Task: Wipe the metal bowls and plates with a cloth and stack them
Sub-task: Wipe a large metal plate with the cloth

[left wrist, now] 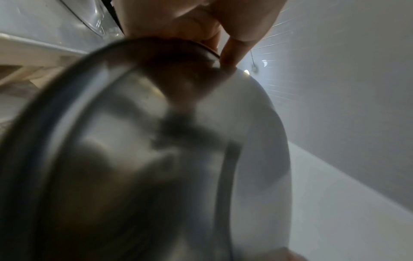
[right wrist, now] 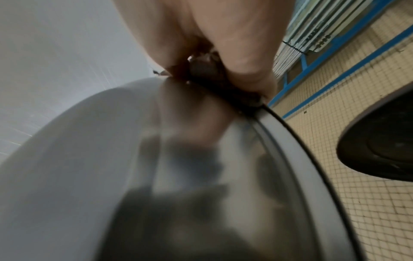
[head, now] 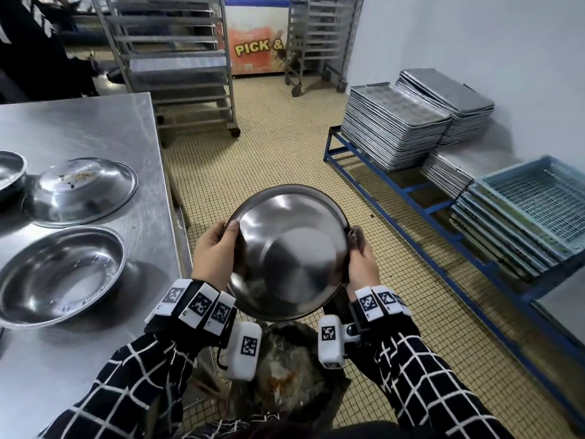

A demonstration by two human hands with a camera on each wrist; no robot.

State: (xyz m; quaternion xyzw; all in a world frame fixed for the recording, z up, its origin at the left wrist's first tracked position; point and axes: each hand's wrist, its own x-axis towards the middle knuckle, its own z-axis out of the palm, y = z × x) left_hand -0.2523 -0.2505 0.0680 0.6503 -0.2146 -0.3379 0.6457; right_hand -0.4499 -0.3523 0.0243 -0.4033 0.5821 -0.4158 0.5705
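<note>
Both hands' fingers grip a tilted bowl (head: 288, 251), perhaps through cloth, beside steel table (head: 79, 128).

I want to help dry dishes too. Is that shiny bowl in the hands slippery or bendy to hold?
Probably slippery: the metal bowl looks smooth and shiny, and both the left hand and right hand grip its rim. Likely stiff, since it keeps its round shape held only at the edges. The dark cloth pinched against the rim by the right hand may help the grip.
</note>
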